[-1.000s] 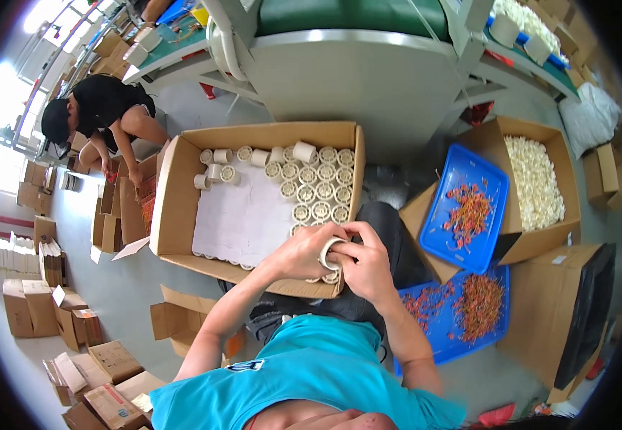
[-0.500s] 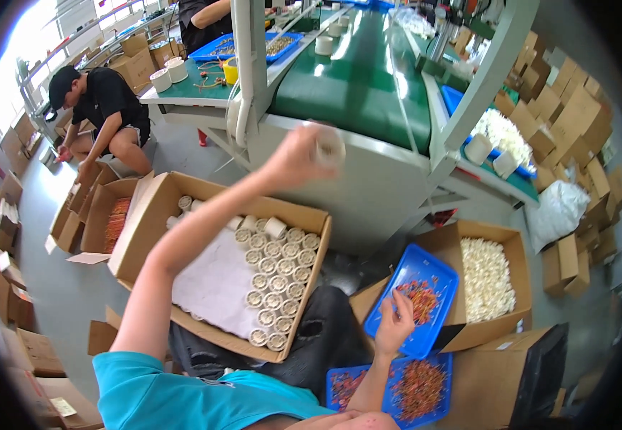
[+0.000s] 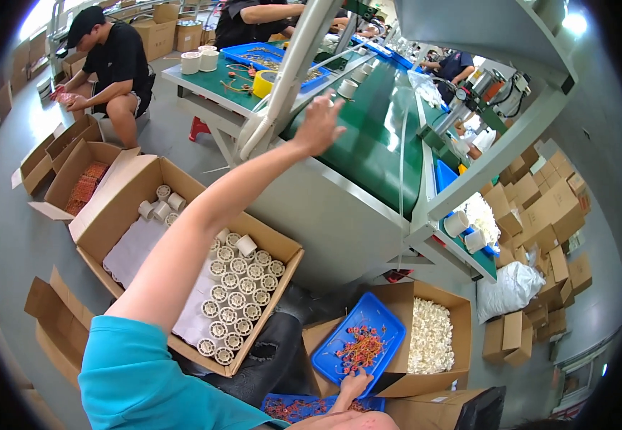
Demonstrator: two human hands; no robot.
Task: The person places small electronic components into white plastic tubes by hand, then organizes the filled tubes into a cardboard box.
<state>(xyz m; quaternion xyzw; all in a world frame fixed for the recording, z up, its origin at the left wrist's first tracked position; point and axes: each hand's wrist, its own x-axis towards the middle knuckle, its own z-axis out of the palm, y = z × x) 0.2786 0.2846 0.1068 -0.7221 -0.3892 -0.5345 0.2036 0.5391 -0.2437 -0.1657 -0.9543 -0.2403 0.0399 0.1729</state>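
My left hand [image 3: 319, 125] reaches over the near end of the green conveyor belt [image 3: 375, 154], fingers spread and no cylinder in its grasp. Just past its fingertips a white plastic cylinder [image 3: 347, 89] stands on the belt, with others farther along. My right hand [image 3: 355, 385] is at the near edge of a blue tray [image 3: 325, 355], its fingers apart beside a pile of small red and orange wired parts [image 3: 362, 348]. Whether it touches any of them is hard to see. Under my left arm, a cardboard box [image 3: 289, 269] holds rows of white slotted cylinders [image 3: 236, 282] on a pale sheet.
A carton of small white pieces [image 3: 431, 337] is right of the tray. More wired parts [image 3: 293, 408] lie in blue trays by my lap. A grey metal frame post [image 3: 286, 86] rises beside the belt. At left a person in black [image 3: 121, 61] crouches by open cartons [image 3: 85, 179].
The white cylinder in my left hand has been let go, and the hand is farther over the belt. My right hand has lowered to the tray of wired parts. The view has shifted.
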